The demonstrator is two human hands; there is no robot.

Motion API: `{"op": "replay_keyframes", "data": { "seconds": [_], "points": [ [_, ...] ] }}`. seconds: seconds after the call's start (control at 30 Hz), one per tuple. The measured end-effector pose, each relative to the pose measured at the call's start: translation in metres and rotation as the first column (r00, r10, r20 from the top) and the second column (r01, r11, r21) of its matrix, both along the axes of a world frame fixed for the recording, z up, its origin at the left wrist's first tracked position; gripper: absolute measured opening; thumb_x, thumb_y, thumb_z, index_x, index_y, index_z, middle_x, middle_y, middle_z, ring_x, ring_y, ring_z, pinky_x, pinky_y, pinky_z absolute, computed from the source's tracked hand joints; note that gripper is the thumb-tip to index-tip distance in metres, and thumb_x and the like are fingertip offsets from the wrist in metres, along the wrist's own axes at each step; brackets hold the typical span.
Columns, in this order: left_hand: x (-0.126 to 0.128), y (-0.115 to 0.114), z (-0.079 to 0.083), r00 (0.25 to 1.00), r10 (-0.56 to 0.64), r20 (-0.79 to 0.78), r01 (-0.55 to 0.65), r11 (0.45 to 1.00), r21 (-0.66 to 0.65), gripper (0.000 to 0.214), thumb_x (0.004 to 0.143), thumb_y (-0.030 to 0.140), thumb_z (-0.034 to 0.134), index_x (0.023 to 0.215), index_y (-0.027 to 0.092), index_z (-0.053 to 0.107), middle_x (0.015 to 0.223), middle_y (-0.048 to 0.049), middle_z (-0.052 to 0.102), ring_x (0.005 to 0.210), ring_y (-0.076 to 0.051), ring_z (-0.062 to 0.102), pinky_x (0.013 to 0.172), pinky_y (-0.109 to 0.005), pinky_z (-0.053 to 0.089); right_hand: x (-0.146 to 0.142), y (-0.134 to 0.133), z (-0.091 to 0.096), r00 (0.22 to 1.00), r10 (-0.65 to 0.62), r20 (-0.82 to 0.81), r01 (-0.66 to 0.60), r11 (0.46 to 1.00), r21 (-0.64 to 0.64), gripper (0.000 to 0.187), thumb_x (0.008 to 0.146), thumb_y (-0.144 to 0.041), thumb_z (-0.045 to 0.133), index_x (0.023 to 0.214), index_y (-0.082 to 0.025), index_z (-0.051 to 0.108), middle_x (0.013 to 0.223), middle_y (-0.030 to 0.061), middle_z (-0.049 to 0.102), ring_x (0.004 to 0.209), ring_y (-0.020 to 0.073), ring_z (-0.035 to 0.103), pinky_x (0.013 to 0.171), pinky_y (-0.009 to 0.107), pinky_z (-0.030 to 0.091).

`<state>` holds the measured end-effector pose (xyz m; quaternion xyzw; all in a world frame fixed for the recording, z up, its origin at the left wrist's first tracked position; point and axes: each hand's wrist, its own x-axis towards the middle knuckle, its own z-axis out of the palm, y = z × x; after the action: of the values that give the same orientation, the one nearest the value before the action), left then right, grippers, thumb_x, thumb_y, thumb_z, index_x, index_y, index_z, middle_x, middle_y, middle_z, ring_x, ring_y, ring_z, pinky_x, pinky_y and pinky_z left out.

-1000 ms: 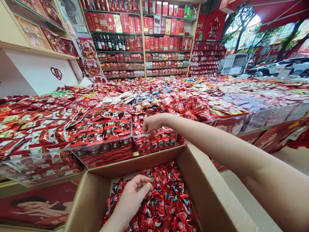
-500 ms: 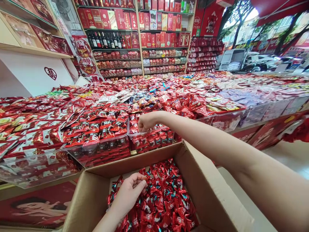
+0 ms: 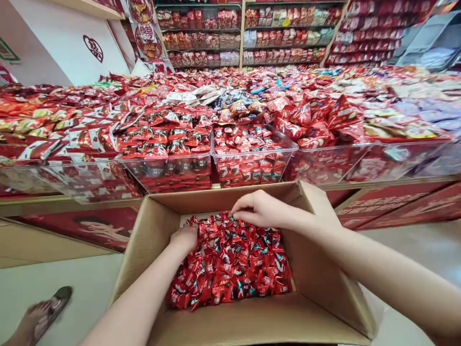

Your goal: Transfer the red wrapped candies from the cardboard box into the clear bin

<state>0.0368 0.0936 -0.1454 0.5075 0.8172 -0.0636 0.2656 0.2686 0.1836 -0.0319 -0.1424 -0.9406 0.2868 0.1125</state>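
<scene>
A cardboard box [image 3: 230, 324] holds many wrapped candies [image 3: 230, 269] in shiny red foil with teal and white patches. My left hand [image 3: 185, 238] reaches down into the box at the left side of the pile; its fingertips are hidden, so their hold cannot be made out. Over the far part of the pile is my right hand [image 3: 261, 207], thumb and fingers apart with a gap between them and nothing visible in it. Just beyond the box, a clear plastic bin [image 3: 256, 153] contains similar red candies.
Other clear bins, such as one of dark-and-red packets [image 3: 165, 166] and one of larger red bags [image 3: 326, 161], line the counter edge. Stocked shelves [image 3: 205, 38] stand behind. A sandalled foot [image 3: 50, 310] is on the floor at lower left.
My right hand has come back from the clear bin to the box, and its closed fingers have parted. My left hand sits deeper at the left of the pile. The view has tilted down.
</scene>
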Motion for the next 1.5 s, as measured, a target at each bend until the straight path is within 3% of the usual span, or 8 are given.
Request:
{"op": "replay_keyframes", "data": {
  "seconds": [0.13, 0.37, 0.53, 0.63, 0.93, 1.23, 1.37, 1.5],
  "points": [
    [0.007, -0.002, -0.003, 0.999, -0.023, 0.032, 0.023, 1.0, 0.011, 0.023, 0.082, 0.027, 0.052, 0.103, 0.018, 0.054, 0.108, -0.0055, 0.056, 0.093, -0.019, 0.056, 0.078, -0.039, 0.046, 0.001, 0.009, -0.038, 0.979, -0.038, 0.199, 0.022, 0.996, 0.084, 0.018, 0.076, -0.019, 0.049, 0.079, -0.014, 0.066, 0.077, 0.006, 0.067, 0.069, 0.0153, 0.059, 0.066, 0.024, 0.042],
    [0.015, 0.003, 0.029, 0.951, 0.024, 0.31, -0.1, 0.968, 0.231, 0.015, 0.08, 0.028, 0.053, 0.084, 0.014, 0.057, 0.082, -0.001, 0.06, 0.071, -0.014, 0.058, 0.065, -0.032, 0.048, 0.001, 0.003, -0.036, 0.972, -0.074, 0.222, 0.067, 0.997, 0.04, 0.017, 0.075, -0.021, 0.052, 0.082, -0.014, 0.066, 0.079, 0.0069, 0.066, 0.071, 0.0162, 0.059, 0.066, 0.024, 0.041],
    [0.051, 0.003, 0.074, 0.742, -0.074, 0.666, -0.29, 0.861, 0.418, 0.022, 0.074, 0.038, 0.056, 0.077, 0.017, 0.05, 0.066, 0.0034, 0.058, 0.056, -0.01, 0.055, 0.053, -0.023, 0.044, -0.004, -0.005, -0.036, 0.986, -0.161, 0.035, 0.164, 0.938, -0.305, 0.046, 0.066, -0.039, 0.064, 0.104, -0.014, 0.056, 0.08, 0.004, 0.065, 0.067, 0.0139, 0.059, 0.057, 0.021, 0.043],
    [0.067, -0.003, 0.089, 0.616, -0.129, 0.777, -0.413, 0.786, 0.459, 0.021, 0.068, 0.036, 0.063, 0.072, 0.018, 0.052, 0.068, 0.0024, 0.061, 0.06, -0.011, 0.056, 0.058, -0.023, 0.046, -0.004, -0.007, -0.034, 0.963, -0.199, -0.182, 0.119, 0.92, -0.374, 0.028, 0.075, -0.037, 0.056, 0.091, -0.015, 0.061, 0.076, 0.0029, 0.066, 0.067, 0.012, 0.06, 0.058, 0.019, 0.044],
    [0.075, -0.019, 0.114, 0.219, -0.118, 0.968, -0.598, 0.768, 0.229, 0.033, 0.071, 0.044, 0.059, 0.094, 0.021, 0.056, 0.075, -0.0012, 0.065, 0.063, -0.014, 0.06, 0.055, -0.023, 0.047, 0.004, -0.013, -0.016, 0.877, -0.017, -0.481, 0.121, 0.975, 0.186, 0.02, 0.084, -0.024, 0.045, 0.094, -0.017, 0.061, 0.092, 0.0092, 0.064, 0.083, 0.0142, 0.057, 0.072, 0.025, 0.047],
    [0.075, -0.013, 0.097, 0.525, -0.14, 0.84, -0.402, 0.828, 0.39, 0.039, 0.071, 0.033, 0.058, 0.105, 0.021, 0.044, 0.075, 0.002, 0.063, 0.063, -0.012, 0.061, 0.06, -0.025, 0.05, 0.005, -0.012, -0.014, 0.93, -0.055, -0.364, 0.05, 0.998, -0.024, 0.031, 0.073, -0.013, 0.052, 0.104, -0.015, 0.053, 0.095, 0.0073, 0.059, 0.088, 0.0144, 0.055, 0.078, 0.026, 0.044],
    [0.044, 0.0, 0.07, 0.773, -0.084, 0.629, -0.215, 0.898, 0.383, 0.033, 0.076, 0.035, 0.049, 0.103, 0.017, 0.051, 0.093, -0.0061, 0.064, 0.08, -0.02, 0.063, 0.068, -0.032, 0.049, 0.004, -0.006, -0.027, 0.993, -0.107, 0.045, 0.101, 0.987, 0.128, 0.023, 0.073, -0.011, 0.05, 0.094, -0.014, 0.057, 0.088, 0.0082, 0.059, 0.081, 0.0171, 0.056, 0.072, 0.027, 0.044],
    [0.024, 0.01, 0.026, 0.931, -0.041, 0.364, -0.108, 0.919, 0.379, 0.018, 0.079, 0.026, 0.054, 0.091, 0.014, 0.058, 0.094, -0.0061, 0.063, 0.09, -0.021, 0.058, 0.083, -0.042, 0.042, 0.003, 0.0, -0.042, 0.846, -0.162, 0.509, 0.058, 0.975, 0.214, 0.026, 0.066, -0.018, 0.062, 0.091, -0.013, 0.059, 0.089, 0.0132, 0.059, 0.081, 0.0244, 0.058, 0.068, 0.03, 0.044]
  ]
}}
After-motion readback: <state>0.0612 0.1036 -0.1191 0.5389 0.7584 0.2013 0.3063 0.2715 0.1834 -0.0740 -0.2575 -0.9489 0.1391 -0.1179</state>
